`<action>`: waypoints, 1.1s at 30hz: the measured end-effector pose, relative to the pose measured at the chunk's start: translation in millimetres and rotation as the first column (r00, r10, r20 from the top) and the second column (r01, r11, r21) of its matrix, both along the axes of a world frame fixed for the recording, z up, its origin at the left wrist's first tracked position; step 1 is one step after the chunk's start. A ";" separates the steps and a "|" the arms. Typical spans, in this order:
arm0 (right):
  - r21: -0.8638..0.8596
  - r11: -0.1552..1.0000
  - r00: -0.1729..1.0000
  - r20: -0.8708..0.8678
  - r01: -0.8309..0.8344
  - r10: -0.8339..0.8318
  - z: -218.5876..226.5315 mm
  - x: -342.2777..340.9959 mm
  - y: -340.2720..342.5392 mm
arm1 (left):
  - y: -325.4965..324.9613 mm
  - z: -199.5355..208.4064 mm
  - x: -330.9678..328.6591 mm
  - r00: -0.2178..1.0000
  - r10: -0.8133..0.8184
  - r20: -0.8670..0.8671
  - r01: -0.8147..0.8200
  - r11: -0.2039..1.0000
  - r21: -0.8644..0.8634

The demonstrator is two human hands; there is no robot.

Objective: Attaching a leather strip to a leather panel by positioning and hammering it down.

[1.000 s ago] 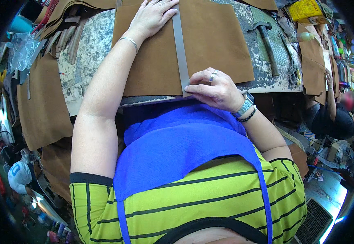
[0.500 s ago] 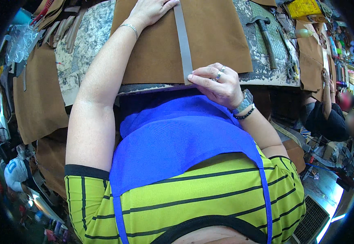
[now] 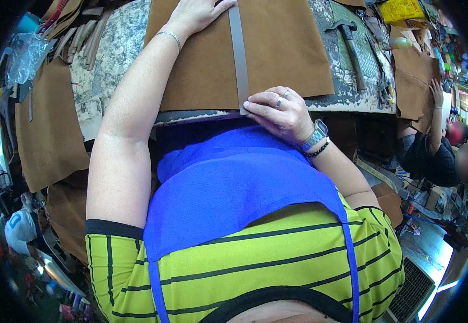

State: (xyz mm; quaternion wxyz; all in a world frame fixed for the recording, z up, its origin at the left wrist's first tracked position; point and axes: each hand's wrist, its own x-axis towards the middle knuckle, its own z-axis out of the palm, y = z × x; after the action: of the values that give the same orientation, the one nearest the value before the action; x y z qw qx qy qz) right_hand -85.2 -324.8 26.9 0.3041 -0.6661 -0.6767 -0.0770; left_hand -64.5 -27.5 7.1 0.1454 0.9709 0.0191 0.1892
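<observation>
A grey metal straightedge (image 3: 238,62) lies lengthwise over a large brown leather sheet (image 3: 287,54) on the worktable. My right hand (image 3: 285,113) pinches its near end between thumb and fingers, close to the sheet's front edge. That end sticks out slightly past the leather. My left hand (image 3: 193,15) rests on the leather at the top, its thumb stretched out to the straightedge's far part. The other left fingers are cut off by the picture's upper edge.
To the right on the worn tabletop (image 3: 121,46) lies a hammer (image 3: 350,51). Brown leather (image 3: 48,124) hangs at the left, near several strips (image 3: 83,43). A yellow bag (image 3: 400,12) lies far right. A co-worker's hand (image 3: 437,92) touches another leather piece (image 3: 414,81).
The straightedge's near end has shifted slightly left and toward me, with my right hand moving along. My left hand has barely moved. The co-worker's hand has moved up onto the leather.
</observation>
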 end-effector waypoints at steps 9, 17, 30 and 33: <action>-0.161 0.981 0.994 -0.002 0.111 -0.113 29.0 -2.9 31.1 | -0.4 -12.9 -2.8 0.999 -0.008 0.035 0.003 0.992 0.128; -0.423 0.891 0.980 -0.032 0.163 -0.194 -1.2 -12.0 43.9 | -6.8 -7.7 -2.1 0.998 0.025 -0.054 -0.016 0.986 0.165; -0.453 0.876 0.979 -0.032 0.164 -0.200 0.4 -13.7 46.1 | -1.0 -13.4 6.6 0.997 0.027 -0.073 -0.021 0.996 0.084; -0.446 0.881 0.979 -0.046 0.160 -0.201 -0.5 -12.9 45.7 | -0.1 -11.1 8.3 0.994 0.022 -0.105 -0.013 0.997 0.080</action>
State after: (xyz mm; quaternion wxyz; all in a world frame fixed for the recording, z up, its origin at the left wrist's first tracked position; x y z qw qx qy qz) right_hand -98.1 -279.0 26.4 0.1676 -0.7804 -0.5971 0.0801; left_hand -56.2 -27.6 -3.9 0.1038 0.9844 0.0277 0.1396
